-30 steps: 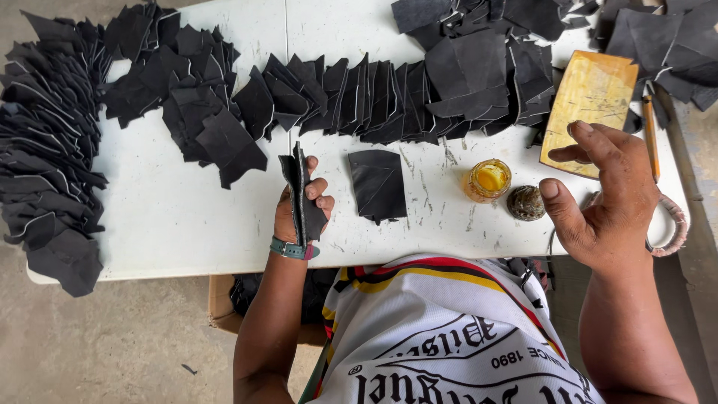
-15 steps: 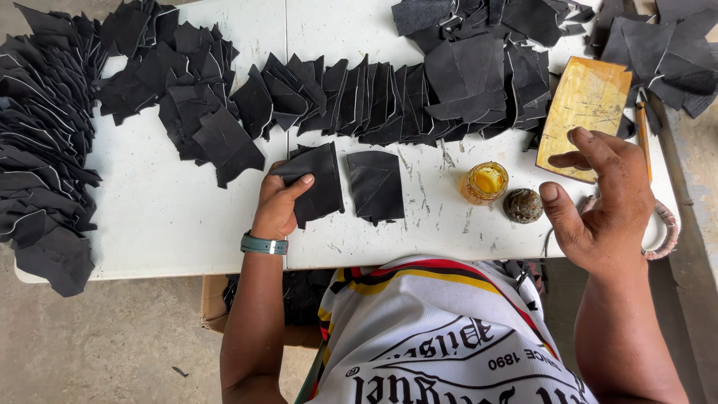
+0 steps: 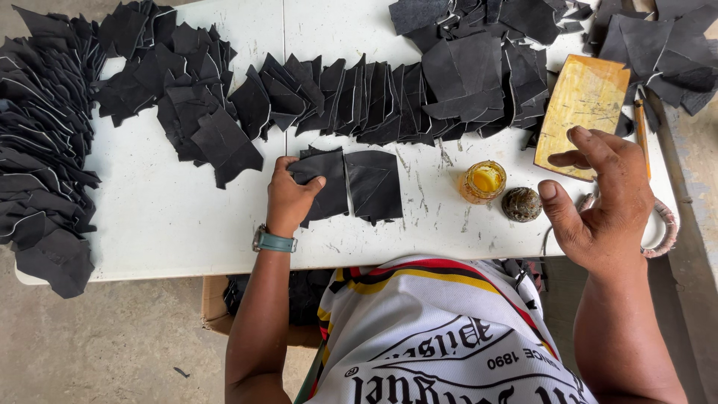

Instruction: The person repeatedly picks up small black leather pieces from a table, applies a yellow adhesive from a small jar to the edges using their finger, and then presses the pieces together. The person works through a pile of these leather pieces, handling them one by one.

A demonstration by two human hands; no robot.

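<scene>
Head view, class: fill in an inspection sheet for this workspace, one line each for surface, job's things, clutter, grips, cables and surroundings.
Surface: white table, scuffed and marked near the middle.
Job's things: black cut piece under the left hand; second black piece lying flat beside it.
Clutter: overlapping rows of black pieces; heap of pieces at the left end; open glue jar; round lid; yellow-stained board; pencil.
Grips: left hand pressing its piece down; right hand open, raised, holding nothing.
Cables: nothing seen.
Surroundings: concrete floor; cardboard box under the table.
</scene>
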